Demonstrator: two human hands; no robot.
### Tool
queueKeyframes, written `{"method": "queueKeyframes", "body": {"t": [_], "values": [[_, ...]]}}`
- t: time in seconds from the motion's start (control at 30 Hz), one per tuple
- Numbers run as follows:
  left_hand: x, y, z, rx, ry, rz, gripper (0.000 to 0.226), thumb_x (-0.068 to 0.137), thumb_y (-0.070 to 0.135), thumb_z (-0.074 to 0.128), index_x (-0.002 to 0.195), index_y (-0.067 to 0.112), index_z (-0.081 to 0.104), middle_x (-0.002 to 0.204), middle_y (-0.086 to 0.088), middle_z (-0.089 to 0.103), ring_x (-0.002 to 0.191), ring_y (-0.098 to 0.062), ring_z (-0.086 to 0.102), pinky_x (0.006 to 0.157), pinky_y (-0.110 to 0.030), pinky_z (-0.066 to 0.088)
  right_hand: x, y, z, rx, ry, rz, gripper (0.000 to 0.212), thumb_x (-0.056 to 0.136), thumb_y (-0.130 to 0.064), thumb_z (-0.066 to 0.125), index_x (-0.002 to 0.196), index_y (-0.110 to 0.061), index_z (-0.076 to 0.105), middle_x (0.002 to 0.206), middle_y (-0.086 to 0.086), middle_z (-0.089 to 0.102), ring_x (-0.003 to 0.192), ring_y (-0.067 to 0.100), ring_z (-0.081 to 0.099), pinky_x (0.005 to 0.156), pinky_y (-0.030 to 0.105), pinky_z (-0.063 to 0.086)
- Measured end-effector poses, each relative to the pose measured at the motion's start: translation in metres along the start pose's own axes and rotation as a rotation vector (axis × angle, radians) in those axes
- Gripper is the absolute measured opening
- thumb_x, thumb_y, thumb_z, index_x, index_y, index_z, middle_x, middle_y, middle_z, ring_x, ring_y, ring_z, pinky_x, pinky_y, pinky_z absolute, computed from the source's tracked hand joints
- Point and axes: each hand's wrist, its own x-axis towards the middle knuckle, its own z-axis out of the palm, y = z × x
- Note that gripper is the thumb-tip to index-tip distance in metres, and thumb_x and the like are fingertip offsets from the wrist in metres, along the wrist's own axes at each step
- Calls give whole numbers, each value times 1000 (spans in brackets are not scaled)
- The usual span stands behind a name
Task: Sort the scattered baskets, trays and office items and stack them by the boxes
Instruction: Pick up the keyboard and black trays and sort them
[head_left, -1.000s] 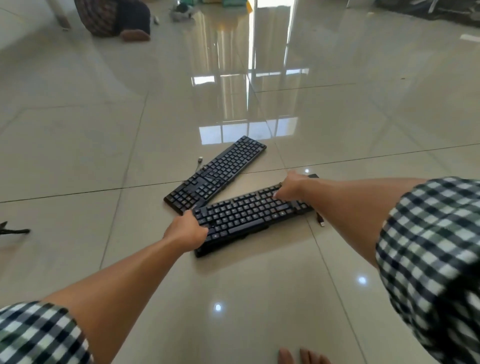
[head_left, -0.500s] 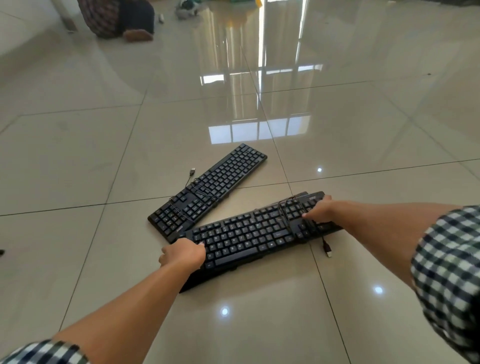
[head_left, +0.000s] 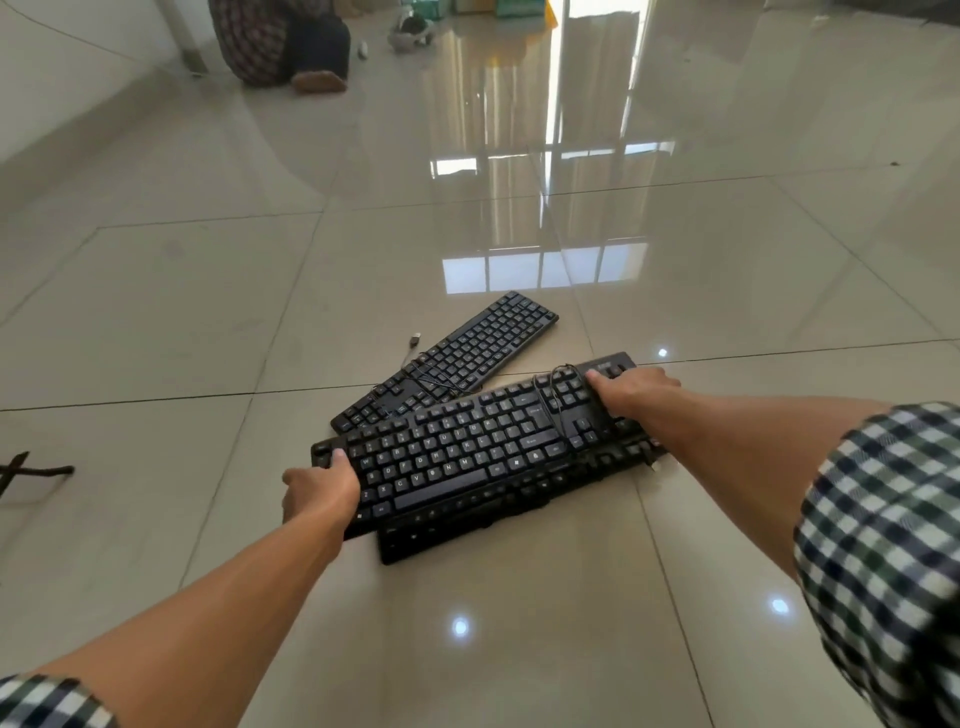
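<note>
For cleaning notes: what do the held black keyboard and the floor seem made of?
Black full-size keyboard: matte moulded plastic, likely; dull keys without glare. Pale beige floor: glossy polished tile, perhaps ceramic; mirror-like window reflections, straight grout lines.

1. Left sleeve (head_left: 47, 701): woven check in dark navy, green and white. Only a corner shows at the lower left edge of the view.
2. Right sleeve (head_left: 883, 545): same check, much more of it showing. Squares are small and even; the cloth looks loose and reads blurred towards the frame edge.
3. Both sleeves end partway up the arm, with a plain edge.
4. Forearms bare below the sleeves.
5. Left hand (head_left: 319, 493) and right hand (head_left: 631, 389): bare, wrists bare.
</note>
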Motion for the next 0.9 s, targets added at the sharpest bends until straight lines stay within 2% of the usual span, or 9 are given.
{"method": "queueKeyframes", "body": {"t": [0.13,0.23,0.3,0.4,0.5,0.6,0.67,0.73,0.9], "values": [[23,-6,-75,-76,116,98,50,101,43,49,126,0,53,121,-23,62,98,-38,58,75,-41,44,-37,-53,-9,259,7,-62,97,85,-77,56,143,-1,40,131,20,59,114,40,60,99,47,51],[40,-21,-144,-219,200,146,44,100,45,52,121,7,62,117,-16,65,95,-33,56,78,-37,44,-75,-100,-4,340,-2,-208,85,85,-79,53,118,-2,59,104,12,67,88,31,67,83,43,60],[47,-37,-189,-344,250,154,41,98,45,55,121,12,64,119,-13,66,102,-32,59,85,-37,48,-102,-134,2,402,-2,-273,79,83,-79,56,108,-4,63,96,11,68,81,29,67,77,42,62],[54,-68,-245,-512,273,157,39,96,43,60,123,14,67,122,-10,68,108,-30,62,96,-41,52,-142,-182,16,393,47,-338,82,76,-84,57,99,-6,66,90,12,68,78,32,65,75,41,58],[58,-102,-286,-678,257,173,27,96,35,64,114,15,68,112,-9,71,104,-30,67,96,-48,55,-177,-218,36,453,71,-371,85,66,-89,59,87,-7,66,74,10,60,62,29,54,54,31,42],[59,-133,-315,-790,229,195,18,95,30,65,110,20,67,108,-6,72,100,-28,70,89,-49,59,-206,-249,55,556,6,-387,86,54,-92,62,77,-9,63,81,10,67,71,30,65,71,37,57],[60,-147,-334,-813,242,201,19,96,30,64,114,23,65,113,-4,70,101,-26,69,87,-49,60,-223,-268,68,624,-33,-395,83,51,-91,66,75,-11,60,84,10,69,75,30,69,78,42,60],[61,-155,-355,-825,269,208,25,96,30,65,120,23,62,115,-4,69,100,-26,69,83,-49,61,-240,-287,81,697,-88,-395,80,49,-87,71,76,-12,59,88,11,71,77,31,71,80,44,61],[62,-163,-413,-765,422,218,23,94,32,68,114,25,62,107,-4,71,93,-23,71,81,-46,62,-277,-325,116,736,-178,-413,78,55,-83,73,76,-9,61,87,12,71,75,30,70,77,44,61]]}}
